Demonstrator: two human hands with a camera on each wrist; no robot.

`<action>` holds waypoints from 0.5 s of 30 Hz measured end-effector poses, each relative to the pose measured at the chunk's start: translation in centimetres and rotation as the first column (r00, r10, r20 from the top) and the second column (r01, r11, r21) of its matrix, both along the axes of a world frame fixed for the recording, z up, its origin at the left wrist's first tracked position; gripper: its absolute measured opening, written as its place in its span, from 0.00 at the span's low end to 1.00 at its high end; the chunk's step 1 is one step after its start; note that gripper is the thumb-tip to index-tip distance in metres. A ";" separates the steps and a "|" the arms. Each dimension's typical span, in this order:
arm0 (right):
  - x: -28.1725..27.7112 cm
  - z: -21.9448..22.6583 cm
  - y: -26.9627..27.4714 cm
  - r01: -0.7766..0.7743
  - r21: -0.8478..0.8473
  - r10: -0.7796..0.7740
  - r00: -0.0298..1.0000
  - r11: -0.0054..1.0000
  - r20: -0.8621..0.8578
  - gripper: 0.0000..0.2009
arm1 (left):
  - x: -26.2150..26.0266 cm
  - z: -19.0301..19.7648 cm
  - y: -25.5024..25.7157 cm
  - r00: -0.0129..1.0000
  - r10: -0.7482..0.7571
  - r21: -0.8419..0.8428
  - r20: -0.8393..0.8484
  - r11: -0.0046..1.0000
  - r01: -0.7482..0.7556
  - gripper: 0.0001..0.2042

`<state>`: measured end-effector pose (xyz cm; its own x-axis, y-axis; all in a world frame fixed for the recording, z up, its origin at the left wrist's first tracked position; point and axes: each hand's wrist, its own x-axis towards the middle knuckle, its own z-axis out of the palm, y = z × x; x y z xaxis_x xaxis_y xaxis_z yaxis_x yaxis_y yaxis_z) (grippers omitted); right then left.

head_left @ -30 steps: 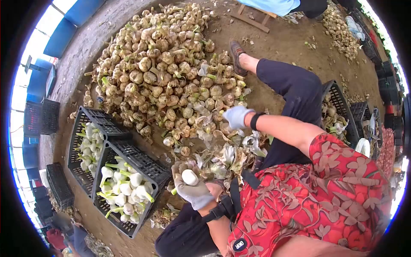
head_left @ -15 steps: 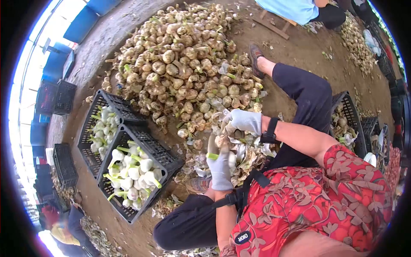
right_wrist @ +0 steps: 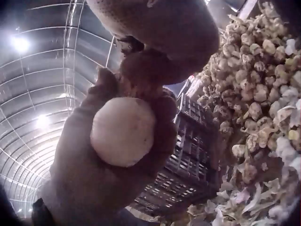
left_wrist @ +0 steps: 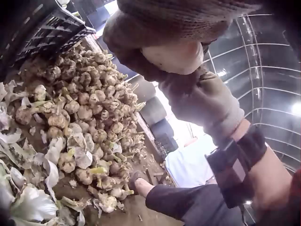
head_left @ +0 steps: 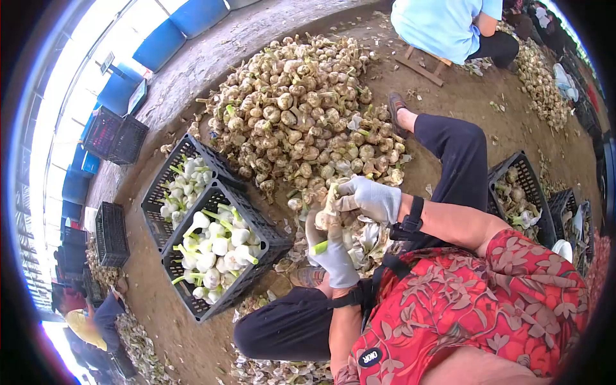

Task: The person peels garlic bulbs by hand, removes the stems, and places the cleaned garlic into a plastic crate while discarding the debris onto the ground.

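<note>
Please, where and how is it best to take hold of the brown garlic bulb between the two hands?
Probably by its stalk, from the right hand's side. The stalk is narrower than the round brown garlic bulb and points away from the left hand.

I count one gloved left hand (head_left: pixel 335 255) and one gloved right hand (head_left: pixel 372 197), holding one white garlic bulb (right_wrist: pixel 123 132) and one unpeeled garlic bulb (head_left: pixel 328 218). I also count two black crates (head_left: pixel 269 240) of white garlic (head_left: pixel 218 246), one large garlic heap (head_left: pixel 295 122) ahead, and at least two other people (head_left: pixel 443 29).
</note>
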<state>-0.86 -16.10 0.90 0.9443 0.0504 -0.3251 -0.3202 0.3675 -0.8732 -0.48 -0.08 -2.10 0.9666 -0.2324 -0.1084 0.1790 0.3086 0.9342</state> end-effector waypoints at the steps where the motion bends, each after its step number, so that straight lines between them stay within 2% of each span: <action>1: 0.0 0.3 0.0 -0.008 -0.037 0.008 1.000 0.999 -0.003 0.10 | -0.1 0.3 0.3 1.000 -0.016 0.003 -0.018 1.000 0.016 0.28; 3: 0.1 1.1 0.1 -0.023 -0.108 0.022 1.000 0.994 -0.009 0.09 | -0.2 1.0 0.7 0.997 -0.050 0.011 -0.054 0.999 0.050 0.27; 4: 0.4 1.1 0.1 -0.025 -0.311 0.049 0.996 0.950 0.072 0.09 | 0.0 0.8 0.5 0.999 -0.021 -0.014 -0.047 1.000 0.021 0.25; 6: 0.9 0.6 0.2 0.030 -0.661 0.144 0.968 0.749 0.207 0.10 | 0.3 0.2 -0.2 0.999 0.031 -0.059 -0.036 0.998 -0.033 0.24; 7: 1.0 0.7 0.4 0.085 -0.742 0.164 0.953 0.665 0.256 0.10 | 0.4 0.1 0.1 0.970 -0.089 -0.275 -0.227 0.961 0.024 0.25; 8: 0.9 0.7 0.8 0.144 -0.808 0.189 0.935 0.571 0.301 0.11 | 0.6 0.3 0.5 0.893 -0.243 -0.484 -0.377 0.874 0.034 0.26; 9: 0.8 0.6 1.1 0.205 -0.859 0.220 0.915 0.470 0.338 0.11 | 0.8 0.3 1.0 0.776 -0.415 -0.666 -0.475 0.746 -0.009 0.28; 10: 0.8 0.3 1.4 0.301 -0.852 0.234 0.874 0.429 0.427 0.11 | 1.2 -0.1 1.2 0.697 -0.520 -0.745 -0.494 0.666 -0.031 0.30; 13: 1.0 0.5 1.7 0.206 -0.767 0.000 0.966 0.608 0.259 0.10 | 1.3 -0.2 1.2 0.756 -0.497 -0.703 -0.426 0.708 0.069 0.29; 14: 0.9 0.3 1.7 0.186 -0.753 -0.016 0.974 0.631 0.226 0.10 | 1.2 0.0 0.6 0.822 -0.376 -0.634 -0.427 0.773 0.024 0.27; 15: 0.9 0.1 1.8 0.167 -0.739 -0.032 0.981 0.653 0.193 0.10 | 0.9 0.3 0.3 0.899 -0.256 -0.509 -0.354 0.859 0.044 0.26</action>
<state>0.02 -14.31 1.00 0.9677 -0.2434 -0.0651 -0.1637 -0.4109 -0.8969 0.47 0.20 -1.85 0.8119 -0.4951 -0.3092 0.5809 0.6329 0.5119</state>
